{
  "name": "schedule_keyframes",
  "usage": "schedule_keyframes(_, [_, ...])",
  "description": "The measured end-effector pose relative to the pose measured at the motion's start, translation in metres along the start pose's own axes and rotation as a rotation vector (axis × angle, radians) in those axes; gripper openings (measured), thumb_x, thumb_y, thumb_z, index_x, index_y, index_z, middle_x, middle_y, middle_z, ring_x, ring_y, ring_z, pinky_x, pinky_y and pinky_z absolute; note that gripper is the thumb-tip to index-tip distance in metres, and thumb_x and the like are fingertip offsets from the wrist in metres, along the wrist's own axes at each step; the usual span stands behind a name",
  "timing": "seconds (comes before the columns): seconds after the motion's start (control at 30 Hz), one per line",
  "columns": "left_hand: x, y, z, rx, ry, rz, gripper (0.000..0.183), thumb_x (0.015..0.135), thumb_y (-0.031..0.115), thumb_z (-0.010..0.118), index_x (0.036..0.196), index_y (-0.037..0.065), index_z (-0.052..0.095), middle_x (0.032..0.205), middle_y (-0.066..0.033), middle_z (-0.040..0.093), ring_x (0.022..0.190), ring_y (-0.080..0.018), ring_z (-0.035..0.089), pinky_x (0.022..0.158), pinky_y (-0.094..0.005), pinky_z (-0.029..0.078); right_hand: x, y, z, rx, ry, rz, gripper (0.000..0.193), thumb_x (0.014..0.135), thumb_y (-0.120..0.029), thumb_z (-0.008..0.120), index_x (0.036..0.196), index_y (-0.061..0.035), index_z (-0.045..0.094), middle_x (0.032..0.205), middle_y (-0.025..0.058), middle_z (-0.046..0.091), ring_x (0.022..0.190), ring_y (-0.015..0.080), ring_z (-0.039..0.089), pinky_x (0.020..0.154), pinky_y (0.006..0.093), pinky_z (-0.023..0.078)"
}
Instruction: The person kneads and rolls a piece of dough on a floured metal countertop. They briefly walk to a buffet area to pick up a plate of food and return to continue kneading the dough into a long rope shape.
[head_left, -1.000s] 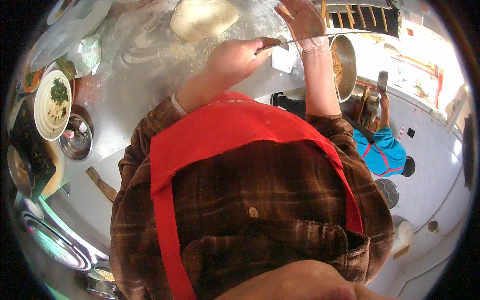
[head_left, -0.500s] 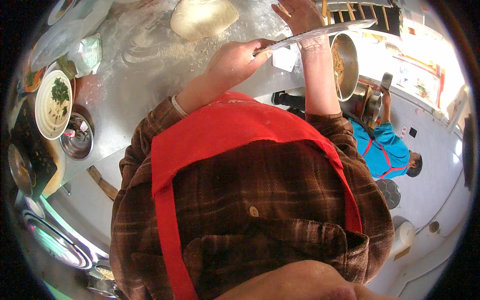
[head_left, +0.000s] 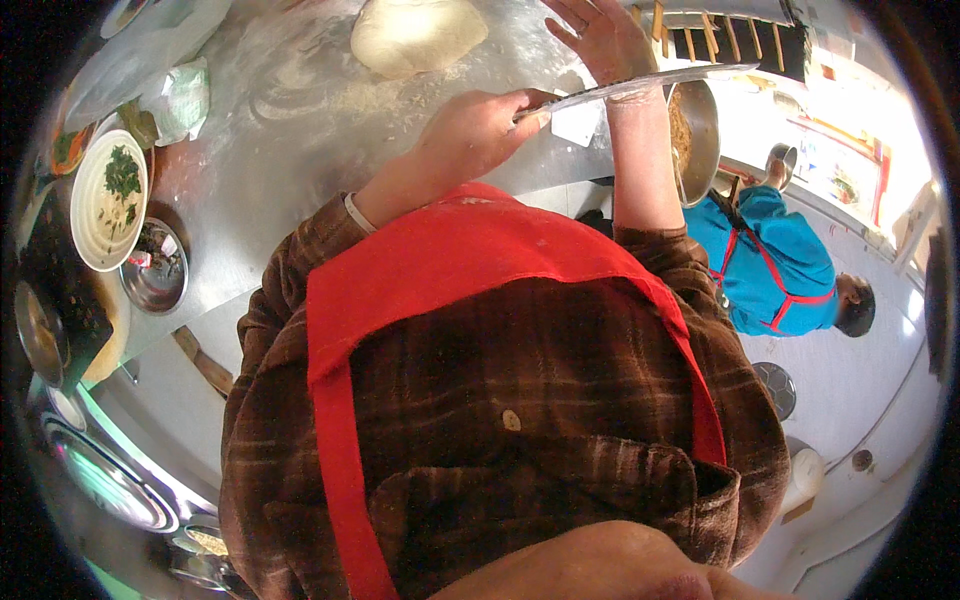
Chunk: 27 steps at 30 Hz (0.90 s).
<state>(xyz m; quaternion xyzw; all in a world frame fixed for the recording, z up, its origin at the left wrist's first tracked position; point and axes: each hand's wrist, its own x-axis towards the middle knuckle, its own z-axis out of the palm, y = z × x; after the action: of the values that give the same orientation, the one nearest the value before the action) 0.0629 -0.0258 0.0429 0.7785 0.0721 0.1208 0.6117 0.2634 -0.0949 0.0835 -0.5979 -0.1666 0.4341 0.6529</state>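
My left hand (head_left: 465, 135) is closed round the near end of a long, thin blade like a knife (head_left: 690, 75), its handle hidden in my grip. The blade lies crosswise over my right forearm near the wrist, seemingly touching it. My right hand (head_left: 605, 40) reaches up with its fingers apart, holding nothing. A pale round lump of dough (head_left: 415, 35) rests on the floury metal table (head_left: 330, 130), beyond my left hand. Close to my right forearm lies a flat white piece (head_left: 578, 122), partly covered by the blade.
A deep pan (head_left: 706, 140) with brown crumbly food stands right of my forearm. At left are a white bowl (head_left: 82, 225) with chopped greens, a metal bowl (head_left: 163, 292) and a plastic bag (head_left: 185, 100). A co-worker in blue (head_left: 780, 250) stands at right. Several wooden sticks (head_left: 735, 40) show at top right.
The blade has slid a little lower along my right forearm, and my left hand has shifted slightly right. The co-worker has turned and moved, the arm now bent.
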Motion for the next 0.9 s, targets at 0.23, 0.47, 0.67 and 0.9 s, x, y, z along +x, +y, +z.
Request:
schedule_keyframes(0.23, [-0.003,0.001,-0.002,-0.056,-0.077,-0.032,0.034,0.087,0.033,0.05,0.1,0.002,0.058,0.081,-0.0201,0.06,0.073,-0.0341,0.059,0.065,-0.0371,0.046,0.006,-0.003,0.0,-0.006,-0.04,-0.005,0.041,0.089,-0.033,0.047,0.122,-0.0099,0.049,0.12,0.0108,0.055,0.116,0.0224,0.047,0.093,0.0381,0.037])
schedule_keyframes(0.47, [-0.005,-0.006,0.002,-0.105,-0.074,0.022,0.035,0.087,0.032,0.052,0.097,-0.001,0.058,0.083,-0.0211,0.061,0.075,-0.0326,0.06,0.067,-0.0367,0.046,0.006,-0.003,-0.002,-0.074,-0.07,-0.043,0.042,0.089,-0.035,0.044,0.121,-0.0091,0.051,0.12,0.0089,0.055,0.114,0.0215,0.05,0.091,0.0356,0.038])
schedule_keyframes(0.67, [-0.003,-0.001,-0.006,-0.101,-0.102,-0.062,0.036,0.086,0.032,0.053,0.095,-0.002,0.059,0.082,-0.0203,0.062,0.076,-0.0292,0.061,0.068,-0.0344,0.046,0.004,-0.001,-0.003,-0.149,-0.045,-0.097,0.044,0.089,-0.036,0.039,0.122,-0.0089,0.05,0.12,0.0072,0.055,0.113,0.0198,0.05,0.089,0.033,0.037])
schedule_keyframes(0.9, [0.011,-0.012,-0.009,-0.137,0.272,0.072,0.035,0.085,0.034,0.05,0.097,0.002,0.06,0.075,-0.0206,0.059,0.07,-0.035,0.059,0.064,-0.036,0.046,0.007,0.0,0.01,-0.234,0.048,-0.038,0.05,0.088,-0.041,0.037,0.126,-0.0096,0.046,0.118,0.0092,0.056,0.114,0.0203,0.049,0.092,0.0336,0.033])
